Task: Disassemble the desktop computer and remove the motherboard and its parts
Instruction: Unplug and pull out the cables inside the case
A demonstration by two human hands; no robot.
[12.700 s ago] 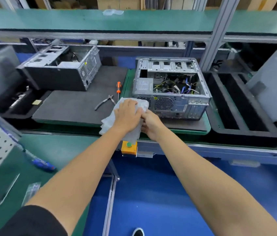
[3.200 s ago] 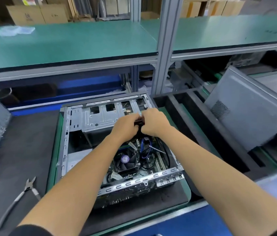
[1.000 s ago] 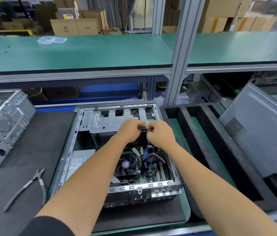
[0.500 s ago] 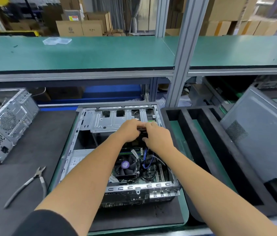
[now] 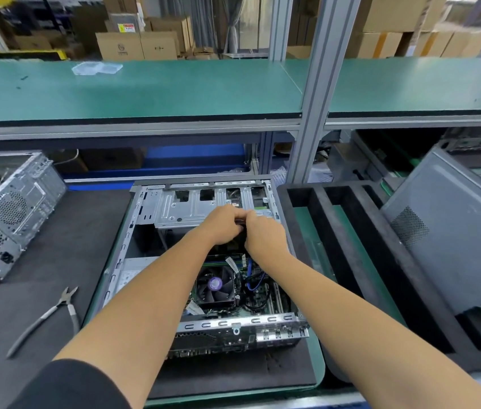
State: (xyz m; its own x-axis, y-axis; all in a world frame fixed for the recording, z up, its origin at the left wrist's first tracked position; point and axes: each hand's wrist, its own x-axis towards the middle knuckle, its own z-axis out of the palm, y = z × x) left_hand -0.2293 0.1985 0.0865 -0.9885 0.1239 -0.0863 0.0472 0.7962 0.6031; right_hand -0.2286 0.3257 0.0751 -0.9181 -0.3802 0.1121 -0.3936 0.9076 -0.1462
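Observation:
An open desktop computer case [image 5: 144, 231] lies on its side on a black mat, side panel off. Inside it the motherboard [image 5: 263, 296] shows, with a black CPU fan [image 5: 215, 286] and blue and black cables [image 5: 251, 280]. Both hands are over the drive cage [image 5: 180, 209] at the case's far end. My left hand [image 5: 224, 224] and my right hand [image 5: 264, 236] meet there, fingers curled, pinching a small dark connector [image 5: 240, 222] between them. Most of the connector is hidden by the fingers.
Pliers [image 5: 56, 311] lie on the black mat left of the case. A second computer case [image 5: 9, 211] stands at far left. A black foam slotted tray [image 5: 351, 249] sits right of the case, with a grey side panel [image 5: 452, 231] leaning in it.
Both hands stay together over the drive cage on the dark connector, only shifting slightly. The view has tilted a little.

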